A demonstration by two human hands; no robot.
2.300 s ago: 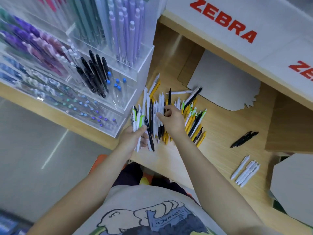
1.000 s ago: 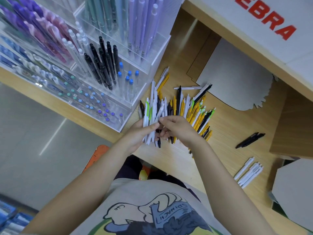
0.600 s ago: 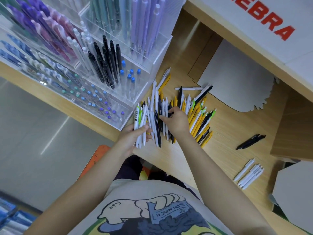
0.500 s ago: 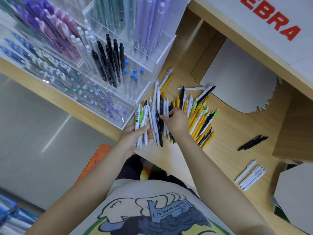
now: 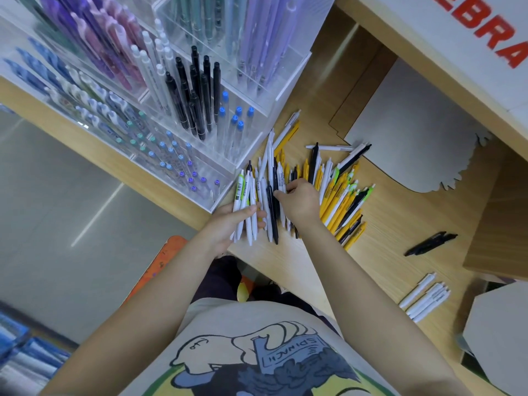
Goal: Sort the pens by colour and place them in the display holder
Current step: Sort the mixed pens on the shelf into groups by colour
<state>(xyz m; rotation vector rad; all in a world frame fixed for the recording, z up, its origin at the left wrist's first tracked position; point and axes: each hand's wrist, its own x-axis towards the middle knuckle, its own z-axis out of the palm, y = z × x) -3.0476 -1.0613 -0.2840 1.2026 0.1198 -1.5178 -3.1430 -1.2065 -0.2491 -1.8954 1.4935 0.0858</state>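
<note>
Pale wooden desk (image 5: 385, 238) carries a mixed pen heap (image 5: 328, 190) beside the clear acrylic holder (image 5: 228, 155). Left hand (image 5: 228, 224) grips white pens; right hand (image 5: 300, 204) pinches another. Sorting underway; next, probably, add it to the bunch.

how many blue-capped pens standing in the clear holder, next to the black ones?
6 blue-capped pens in the display holder, in the compartment right of the black pens: one highest, one below it, four clustered at right. More may be hidden by acrylic glare.

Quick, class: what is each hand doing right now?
Left hand: grips a bundle of white pens.
Right hand: fingers curled into the mixed pen pile; grip cannot be told.
</note>
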